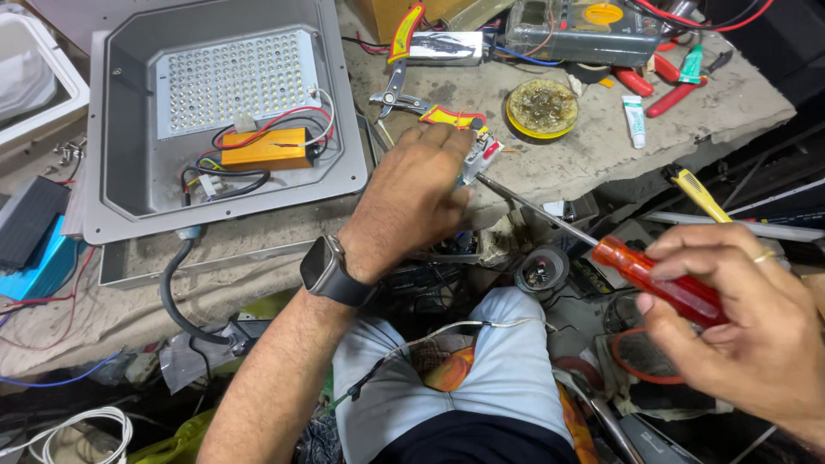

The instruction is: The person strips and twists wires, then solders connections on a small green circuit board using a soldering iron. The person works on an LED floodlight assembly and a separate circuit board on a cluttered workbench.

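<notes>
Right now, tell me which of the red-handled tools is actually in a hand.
The red-handled screwdriver, gripped by the right hand, its shaft reaching the small part at the left hand. The other red-handled tools lie untouched on the bench.

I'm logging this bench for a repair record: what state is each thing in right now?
Lamp housing: open, LED panel and orange driver exposed.
Small circuit board: pinched in the left hand.
Screwdriver: gripped in the right hand, tip at the board.
Cutters: lying on the bench, handles apart.
Small white tube: capped, lying flat.
</notes>
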